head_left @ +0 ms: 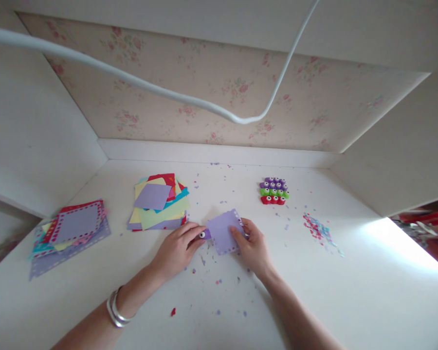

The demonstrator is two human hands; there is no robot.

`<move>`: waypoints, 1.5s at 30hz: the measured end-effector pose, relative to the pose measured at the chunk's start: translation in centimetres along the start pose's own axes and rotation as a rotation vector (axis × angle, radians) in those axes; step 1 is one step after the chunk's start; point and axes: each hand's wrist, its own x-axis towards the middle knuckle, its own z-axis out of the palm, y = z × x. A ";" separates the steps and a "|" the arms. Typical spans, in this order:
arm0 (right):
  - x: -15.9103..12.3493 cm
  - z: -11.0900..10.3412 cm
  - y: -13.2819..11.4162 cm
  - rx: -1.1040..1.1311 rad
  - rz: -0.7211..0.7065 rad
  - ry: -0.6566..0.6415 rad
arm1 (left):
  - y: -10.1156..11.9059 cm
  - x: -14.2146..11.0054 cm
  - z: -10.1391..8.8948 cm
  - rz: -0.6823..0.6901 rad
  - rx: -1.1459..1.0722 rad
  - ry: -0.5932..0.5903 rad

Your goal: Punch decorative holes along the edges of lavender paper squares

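Observation:
My left hand (180, 245) is closed around a small purple paper punch (206, 234) with an eye on its side. The punch meets the left edge of a purple sheet of paper (223, 233), and my fingers cover part of it. Small cut-outs run along several edges of that sheet. At its right edge my right hand (253, 245) pinches the sheet, thumb on top. Both hands are just above the white table (146, 301).
A stack of coloured paper (153, 197) lies beyond my left hand. Sheets with punched borders (76, 223) are piled far left. Rows of purple, green and red punches (274, 190) stand back right, near heaped confetti (317, 228). A white cable (149, 85) crosses in front.

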 end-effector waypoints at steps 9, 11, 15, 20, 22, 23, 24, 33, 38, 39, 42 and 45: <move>-0.5 0.1 0.2 -0.184 -0.058 0.068 | 0.2 0.0 0.0 -0.001 0.043 -0.018; -0.5 0.1 0.1 -0.192 -0.054 0.073 | 0.3 0.0 0.0 0.009 0.056 -0.024; -0.5 0.1 0.2 -0.218 -0.055 0.084 | 0.3 0.0 0.0 0.044 0.067 -0.030; -0.5 0.1 0.3 -0.234 -0.093 0.051 | 0.0 -0.1 0.3 0.109 0.096 0.003; -0.5 0.1 0.4 -0.228 -0.095 0.034 | -0.1 -0.1 0.4 0.123 0.104 0.014; -0.6 0.2 0.4 -0.221 -0.089 0.020 | -0.2 -0.1 0.5 0.126 0.105 0.016; -0.6 0.2 0.4 -0.220 -0.080 0.001 | -0.2 -0.1 0.5 0.129 0.104 0.017; -0.6 -1.2 0.2 -0.725 -0.542 0.051 | 0.1 0.0 0.2 0.127 0.045 0.041; -0.4 -1.6 0.5 -0.934 -0.579 -0.198 | 0.2 0.0 0.1 0.124 0.020 0.028; -0.4 -1.5 0.5 -0.947 -0.571 -0.206 | 0.2 0.0 0.1 0.125 0.023 0.026; -0.5 -1.3 0.5 -0.958 -0.561 -0.195 | 0.2 0.0 0.1 0.126 0.028 0.023; -0.6 -1.3 0.4 -0.961 -0.556 -0.193 | 0.2 0.0 0.1 0.126 0.034 0.022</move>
